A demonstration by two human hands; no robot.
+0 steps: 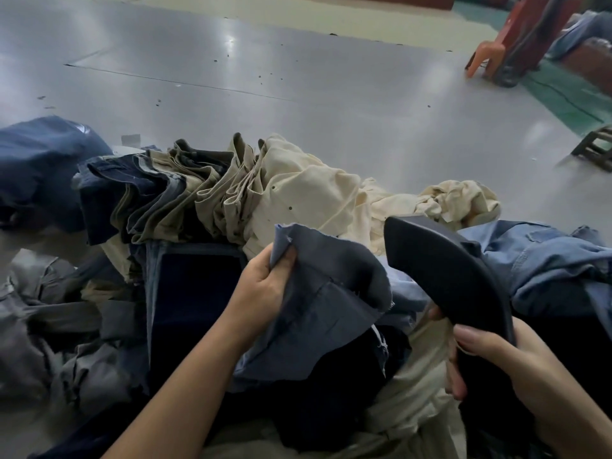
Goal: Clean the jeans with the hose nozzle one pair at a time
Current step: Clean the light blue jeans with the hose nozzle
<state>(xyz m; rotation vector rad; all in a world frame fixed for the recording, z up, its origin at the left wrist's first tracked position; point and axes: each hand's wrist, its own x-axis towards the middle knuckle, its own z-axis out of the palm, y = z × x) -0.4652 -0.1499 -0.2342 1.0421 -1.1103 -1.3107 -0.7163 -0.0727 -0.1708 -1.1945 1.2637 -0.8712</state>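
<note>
Left hand [265, 286] pinched blue jeans [318, 303]; right hand [490, 362] clenched round dark nozzle [447, 273]. I judged cleaning underway; large pile [231, 190] remained on tabletop [298, 77].

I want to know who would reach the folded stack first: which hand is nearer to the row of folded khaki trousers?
Left. The left hand grips blue-grey denim just below the folded khaki trousers; the right hand, holding the dark nozzle, is farther right.

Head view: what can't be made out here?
- Dark nozzle: lower end hidden in the right hand; no hose visible.
- Blue-grey jeans pinched by the left hand: rest buried in the pile.
- Red chair, top right: cut off by the frame edge, blurred.
</note>
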